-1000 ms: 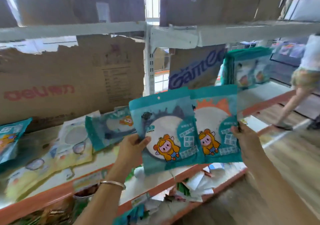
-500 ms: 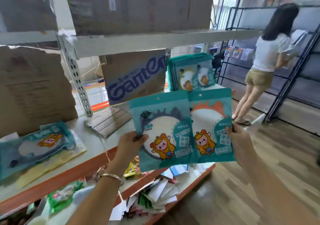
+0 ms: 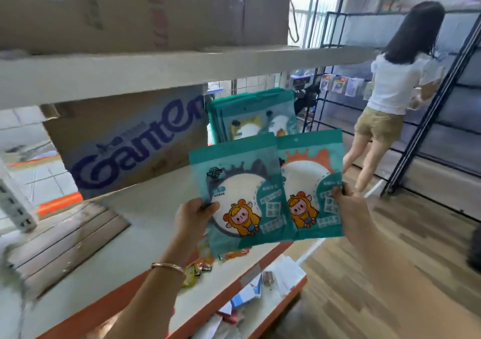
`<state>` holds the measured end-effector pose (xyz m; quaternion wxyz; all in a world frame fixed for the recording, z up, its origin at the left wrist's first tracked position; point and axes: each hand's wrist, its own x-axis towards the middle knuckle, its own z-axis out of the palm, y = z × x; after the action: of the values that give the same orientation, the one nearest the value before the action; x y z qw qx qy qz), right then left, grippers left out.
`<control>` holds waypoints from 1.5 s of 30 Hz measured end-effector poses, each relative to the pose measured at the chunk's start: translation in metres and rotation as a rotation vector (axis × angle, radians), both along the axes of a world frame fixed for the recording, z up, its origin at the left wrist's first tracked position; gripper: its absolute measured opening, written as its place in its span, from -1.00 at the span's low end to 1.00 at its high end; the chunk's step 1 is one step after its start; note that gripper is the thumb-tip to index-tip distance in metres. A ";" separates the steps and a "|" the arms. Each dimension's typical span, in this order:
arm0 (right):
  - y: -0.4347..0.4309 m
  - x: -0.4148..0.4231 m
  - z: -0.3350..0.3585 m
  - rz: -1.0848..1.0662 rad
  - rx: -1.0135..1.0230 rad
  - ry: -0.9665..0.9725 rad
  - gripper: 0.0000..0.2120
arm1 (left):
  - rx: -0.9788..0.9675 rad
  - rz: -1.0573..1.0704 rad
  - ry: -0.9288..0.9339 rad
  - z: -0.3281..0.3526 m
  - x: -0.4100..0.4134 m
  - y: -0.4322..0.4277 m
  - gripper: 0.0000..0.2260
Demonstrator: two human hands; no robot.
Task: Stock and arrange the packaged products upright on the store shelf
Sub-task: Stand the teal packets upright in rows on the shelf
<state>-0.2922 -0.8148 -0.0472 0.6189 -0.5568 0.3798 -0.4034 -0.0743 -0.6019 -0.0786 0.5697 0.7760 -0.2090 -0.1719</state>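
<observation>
I hold two teal packets side by side, upright, in front of the shelf board (image 3: 153,216). My left hand (image 3: 194,217) grips the left packet (image 3: 238,182) at its left edge; a cartoon figure in yellow is printed on it. The right packet (image 3: 312,172), with an orange splash design, is pinched at its right edge by my right hand (image 3: 347,203). Their inner edges overlap slightly. Behind them, at the shelf's far right end, a row of the same teal packets (image 3: 253,116) stands upright.
A cardboard box printed "Ganten" (image 3: 130,143) stands on the shelf left of the upright row. A larger box (image 3: 145,7) sits on the upper shelf. Loose packets and papers (image 3: 250,289) litter the lower shelf. A person (image 3: 390,91) works at a black rack (image 3: 426,119) to the right.
My view has swung right along the shelf, bringing the upright row and the Ganten box closer. Both hands still hold the two packets, now nearer the standing row.
</observation>
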 end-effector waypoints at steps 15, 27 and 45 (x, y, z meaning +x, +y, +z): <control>-0.168 0.093 -0.012 0.161 0.068 0.119 -0.82 | 0.011 0.073 -0.027 0.009 0.050 -0.128 -0.85; -0.314 0.172 -0.001 0.326 0.058 0.123 -0.80 | 0.033 0.253 -0.108 0.011 0.085 -0.234 -0.84; -0.413 0.237 -0.045 0.532 -0.446 0.594 -0.69 | 0.466 0.473 -0.357 -0.012 0.092 -0.266 -0.66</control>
<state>-0.0557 -1.2282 -0.0921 0.4301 -0.8463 0.2882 -0.1252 0.0174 -0.8683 -0.0904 0.3563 0.9294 -0.0755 0.0595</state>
